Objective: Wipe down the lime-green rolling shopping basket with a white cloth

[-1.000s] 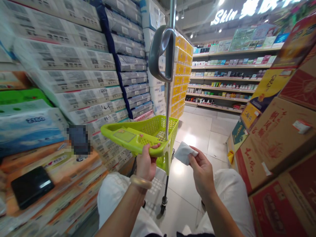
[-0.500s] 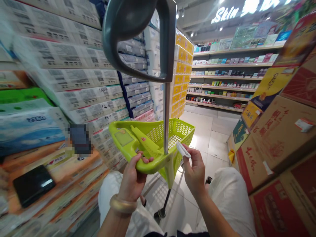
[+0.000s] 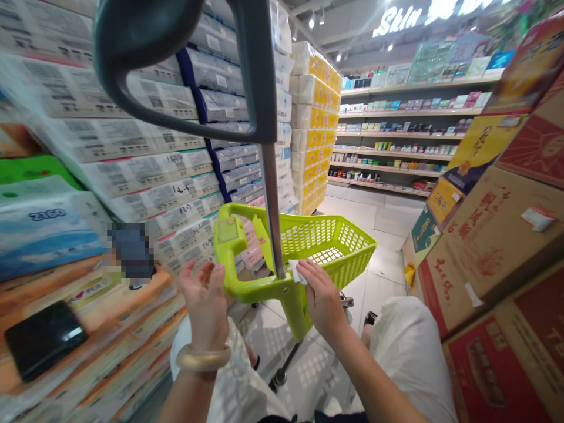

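Observation:
A lime-green plastic shopping cart basket (image 3: 259,291) stands before me, with a metal pole (image 3: 271,205) rising from it to a grey loop handle (image 3: 259,76). My right hand (image 3: 324,294) presses a folded white tissue or cloth (image 3: 298,271) against the basket's near rim, just right of the pole. My left hand (image 3: 205,302) is raised beside the basket's left end, its fingers apart and holding nothing. Whether a fingertip touches the rim I cannot tell. A gold bangle (image 3: 203,357) circles my left wrist.
On the left rise stacked paper packs (image 3: 145,141), with a black flat device (image 3: 46,339) and a blurred-out phone-like object (image 3: 132,249) lying on them. Cardboard boxes (image 3: 497,229) are piled at right. Product shelves (image 3: 396,108) line the back, beyond the tiled floor (image 3: 379,282).
My left hand has let go of the rim and moved left. The right hand has brought the white tissue or cloth down onto the rim. The basket has swung rightward, its handle leftward.

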`<action>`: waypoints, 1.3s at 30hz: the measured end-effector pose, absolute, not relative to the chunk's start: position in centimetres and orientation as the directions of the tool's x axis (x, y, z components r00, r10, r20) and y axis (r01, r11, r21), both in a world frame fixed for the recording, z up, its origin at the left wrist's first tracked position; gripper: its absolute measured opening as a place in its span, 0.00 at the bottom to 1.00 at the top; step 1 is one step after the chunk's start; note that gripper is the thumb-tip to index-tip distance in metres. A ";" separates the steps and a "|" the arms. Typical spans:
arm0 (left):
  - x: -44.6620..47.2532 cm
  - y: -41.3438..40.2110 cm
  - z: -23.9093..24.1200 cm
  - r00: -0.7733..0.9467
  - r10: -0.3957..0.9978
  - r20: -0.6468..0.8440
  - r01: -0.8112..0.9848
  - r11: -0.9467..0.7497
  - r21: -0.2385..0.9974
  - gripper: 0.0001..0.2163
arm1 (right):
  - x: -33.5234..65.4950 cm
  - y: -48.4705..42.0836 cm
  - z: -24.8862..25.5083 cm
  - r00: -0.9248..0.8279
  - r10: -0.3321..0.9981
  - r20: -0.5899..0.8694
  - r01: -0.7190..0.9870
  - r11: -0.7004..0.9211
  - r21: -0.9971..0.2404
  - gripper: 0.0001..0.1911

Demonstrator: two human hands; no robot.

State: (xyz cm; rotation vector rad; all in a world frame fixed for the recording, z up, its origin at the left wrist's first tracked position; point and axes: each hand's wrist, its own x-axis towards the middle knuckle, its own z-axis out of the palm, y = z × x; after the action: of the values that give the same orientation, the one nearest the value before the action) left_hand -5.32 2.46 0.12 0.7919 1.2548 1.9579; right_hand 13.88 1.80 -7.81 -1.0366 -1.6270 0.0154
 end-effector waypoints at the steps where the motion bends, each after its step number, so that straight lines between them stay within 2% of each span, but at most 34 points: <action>1: -5.3 2.4 0.3 -0.608 0.718 0.338 -0.031 -0.447 0.894 0.24 | 13.4 1.8 -7.6 0.025 0.615 0.788 0.599 0.622 -0.504 0.25; 3: -4.7 2.2 1.1 -0.420 0.636 0.648 0.203 -0.630 0.750 0.26 | 12.5 1.7 -7.1 -0.015 0.601 0.799 0.577 0.658 -0.484 0.25; 5: -3.7 2.2 2.1 -0.197 0.672 0.714 0.181 -0.691 0.700 0.25 | 11.8 1.7 -6.7 -0.051 0.594 0.803 0.554 0.686 -0.472 0.24; 7: -2.7 2.6 2.9 -0.044 0.772 0.634 0.053 -0.632 0.773 0.25 | 11.6 1.6 -6.7 -0.073 0.601 0.796 0.545 0.692 -0.473 0.24; 9: -2.0 3.1 3.3 0.050 0.874 0.483 -0.029 -0.482 0.875 0.19 | 11.7 1.5 -6.9 -0.058 0.613 0.788 0.557 0.675 -0.484 0.24; 12: -2.0 3.9 3.0 0.120 0.941 0.315 -0.080 -0.308 0.948 0.11 | 11.8 1.4 -7.3 -0.018 0.625 0.780 0.578 0.643 -0.502 0.24; 18: -2.3 4.1 2.6 0.110 0.973 0.202 -0.234 -0.172 0.957 0.07 | 10.8 1.4 -6.9 -0.059 0.568 0.821 0.524 0.717 -0.459 0.28; 21: -2.3 4.1 2.4 0.089 0.971 0.223 -0.218 -0.199 0.955 0.06 | 11.0 1.2 -7.2 -0.041 0.569 0.821 0.526 0.711 -0.466 0.26; 26: -2.3 4.0 2.4 0.068 0.978 0.199 -0.245 -0.177 0.953 0.08 | 10.9 0.8 -7.4 0.005 0.632 0.775 0.524 0.658 -0.540 0.18; 31: -2.4 3.8 2.5 0.055 0.970 0.239 -0.199 -0.224 0.954 0.07 | 10.1 1.3 -6.9 0.068 0.661 0.748 0.552 0.599 -0.580 0.12; 35: -2.5 3.8 2.5 0.048 0.960 0.275 -0.156 -0.264 0.952 0.05 | 11.2 1.4 -7.4 0.046 0.669 0.742 0.593 0.580 -0.559 0.19; 39: -2.4 4.0 2.5 0.011 0.976 0.217 -0.249 -0.208 0.946 0.06 | 11.5 1.5 -7.8 0.097 0.662 0.743 0.544 0.590 -0.597 0.23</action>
State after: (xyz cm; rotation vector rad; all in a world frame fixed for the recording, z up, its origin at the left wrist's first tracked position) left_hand -2.36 4.05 2.50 1.1897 0.8849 1.4433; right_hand 11.52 1.53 -7.84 -1.0486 -1.5613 0.1173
